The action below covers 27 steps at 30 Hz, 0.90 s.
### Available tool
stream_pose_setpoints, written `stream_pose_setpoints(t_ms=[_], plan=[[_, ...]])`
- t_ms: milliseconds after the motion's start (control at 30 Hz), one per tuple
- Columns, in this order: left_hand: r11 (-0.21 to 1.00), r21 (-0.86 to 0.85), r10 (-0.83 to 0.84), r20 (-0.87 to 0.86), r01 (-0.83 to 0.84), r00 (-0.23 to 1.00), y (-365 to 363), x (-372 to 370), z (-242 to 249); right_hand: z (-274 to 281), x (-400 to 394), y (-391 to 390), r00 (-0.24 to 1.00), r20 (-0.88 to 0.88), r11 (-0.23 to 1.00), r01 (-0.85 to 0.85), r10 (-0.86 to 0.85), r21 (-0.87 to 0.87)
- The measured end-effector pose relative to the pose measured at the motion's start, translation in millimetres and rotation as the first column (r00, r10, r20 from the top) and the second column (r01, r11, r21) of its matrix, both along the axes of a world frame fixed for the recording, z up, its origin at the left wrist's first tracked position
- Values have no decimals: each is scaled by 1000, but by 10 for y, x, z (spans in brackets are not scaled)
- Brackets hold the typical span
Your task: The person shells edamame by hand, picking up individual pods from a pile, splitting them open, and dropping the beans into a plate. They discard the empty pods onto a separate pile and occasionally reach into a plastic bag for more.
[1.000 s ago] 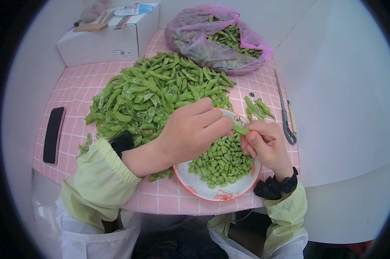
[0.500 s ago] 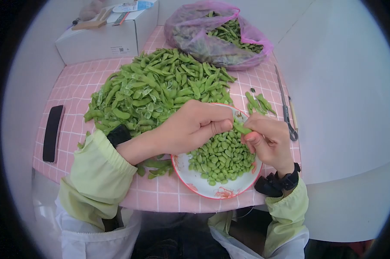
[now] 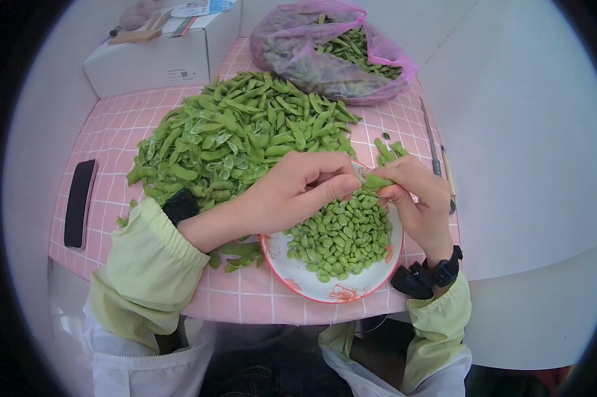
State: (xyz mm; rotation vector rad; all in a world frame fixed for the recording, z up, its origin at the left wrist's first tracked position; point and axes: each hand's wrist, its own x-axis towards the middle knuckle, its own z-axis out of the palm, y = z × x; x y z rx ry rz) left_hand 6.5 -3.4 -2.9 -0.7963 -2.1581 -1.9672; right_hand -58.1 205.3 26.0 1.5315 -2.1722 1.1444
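Note:
Above the plate's far edge, my right hand (image 3: 421, 198) pinches a green bean pod (image 3: 376, 181) between thumb and fingers. My left hand (image 3: 298, 188) is close beside it on the left, thumb stretched toward the pod and fingers curled; whatever lies inside the fingers is hidden. Beneath both hands, a white plate with a red rim (image 3: 343, 294) bears a heap of shelled green beans (image 3: 341, 241). Behind my left hand spreads a large pile of pods (image 3: 239, 132), some looking split open.
A purple bag of pods (image 3: 288, 63) stands at the back. Loose pods (image 3: 383, 153) and long-bladed scissors (image 3: 431, 135) lie right, beside a thin stick (image 3: 449, 175). At left are a phone (image 3: 80, 204) and a white box (image 3: 146, 69) on the pink checked cloth (image 3: 226, 298).
My left thumb has straightened and parted from the curled fingers. My right hand has risen slightly, and the pod in it now shows broader and flatter.

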Motion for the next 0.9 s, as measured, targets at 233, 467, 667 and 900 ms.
stream_pose_setpoints(t_ms=[233,467,667,900], plan=[[999,-47,18,80,-14,997,-40,16,10,20,-13,-44,998,-55,998,-36,32,-60],[998,-39,51,49,-49,998,-27,7,-10,40,34,-53,993,117,997,-15,23,-74],[983,-154,90,-50,-97,995,-26,26,29,8,78,-42,909,414,996,71,-45,-48],[983,-131,121,-66,-129,990,-25,23,-3,-52,36,-28,906,424,1000,7,3,-21]])
